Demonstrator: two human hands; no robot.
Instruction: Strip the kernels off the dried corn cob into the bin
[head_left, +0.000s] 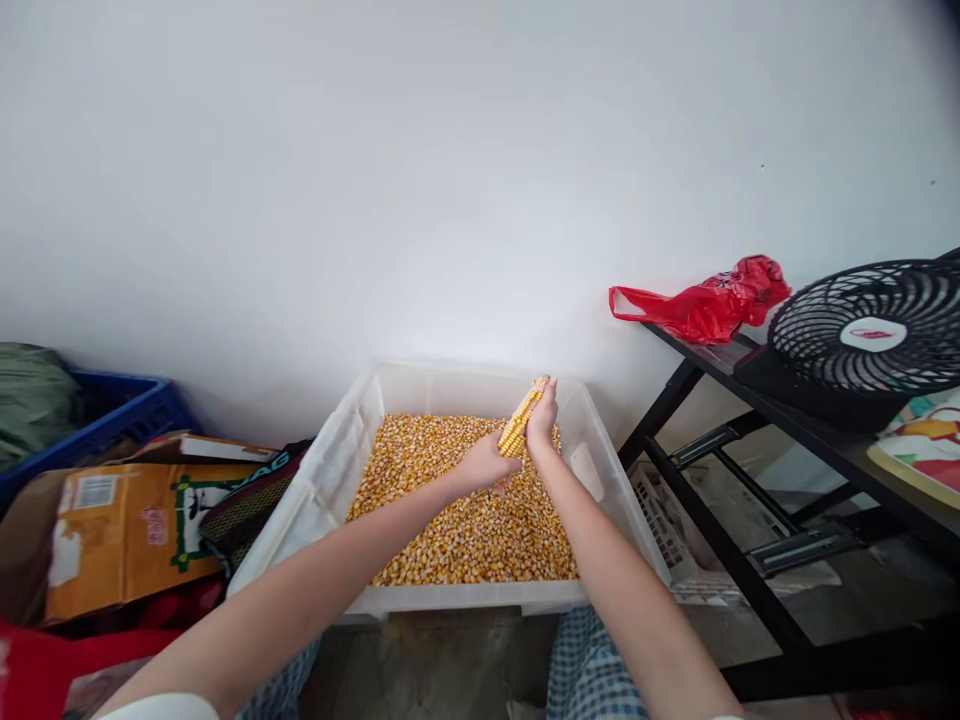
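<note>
A yellow corn cob [523,418] slants upward between my two hands, above a pile of loose corn kernels [465,535]. My left hand [487,462] is closed around the cob's lower end. Against the cob's right side, near its upper part, my right hand [543,415] is wrapped, with its fingers partly hidden behind it. Rows of kernels still cover the visible side of the cob. The kernels lie in a translucent white plastic bin [615,490], whose walls rise around both hands.
Left of the bin are an orange cardboard box [142,530], a dark mesh bag [251,505] and a blue crate [142,405]. To the right stands a black table [720,370] bearing a red plastic bag [705,305] and a black fan [870,330]. A white wall [450,180] rises behind.
</note>
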